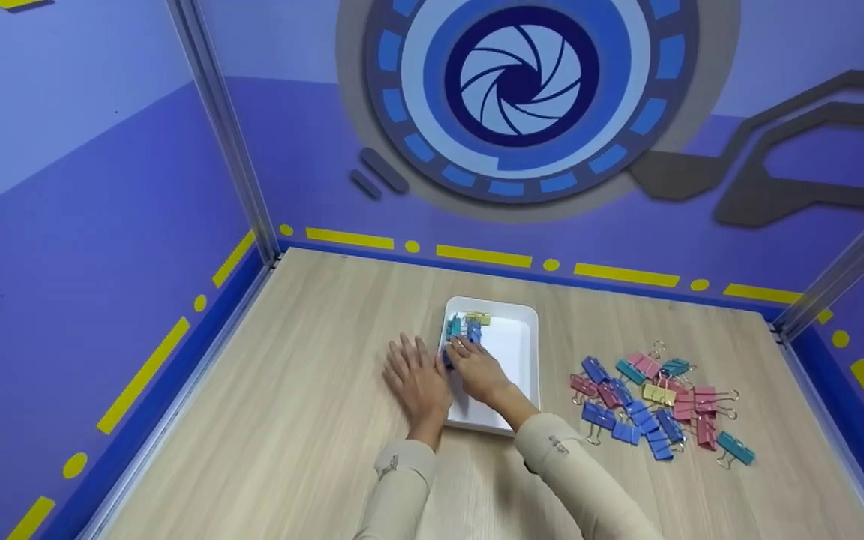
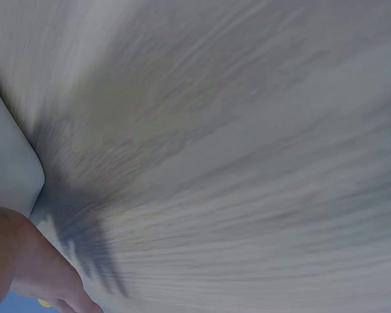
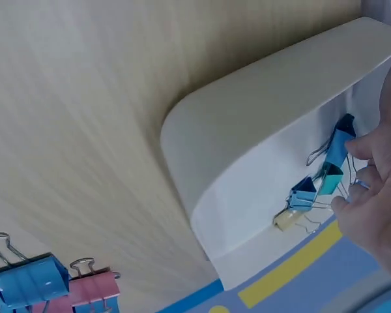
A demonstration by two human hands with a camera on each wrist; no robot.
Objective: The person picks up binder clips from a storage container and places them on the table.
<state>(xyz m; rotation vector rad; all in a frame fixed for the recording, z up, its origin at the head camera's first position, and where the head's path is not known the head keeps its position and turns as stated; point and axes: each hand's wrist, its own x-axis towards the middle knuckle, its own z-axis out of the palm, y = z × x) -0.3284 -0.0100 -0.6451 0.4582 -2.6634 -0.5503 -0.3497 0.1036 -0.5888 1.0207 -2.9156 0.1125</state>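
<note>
A white tray (image 1: 503, 375) lies on the table with a few binder clips at its far left. My right hand (image 1: 481, 373) reaches into it, and in the right wrist view its fingertips pinch a blue binder clip (image 3: 337, 149). Close by in the tray are a teal clip (image 3: 330, 179), a lighter blue clip (image 3: 302, 194) and a yellow clip (image 1: 479, 318). Outside the tray's left wall, my left hand (image 1: 418, 377) rests with its fingers spread and straight, its thumb side beside the rim. The left wrist view shows only part of that hand (image 2: 42, 261).
Right of the tray, a loose pile of blue, pink, teal and yellow binder clips (image 1: 638, 405) spreads over the wooden table (image 1: 304, 405). Patterned blue panels (image 1: 312, 150) stand along the table's back and sides, with metal posts (image 1: 226, 127) at the corners.
</note>
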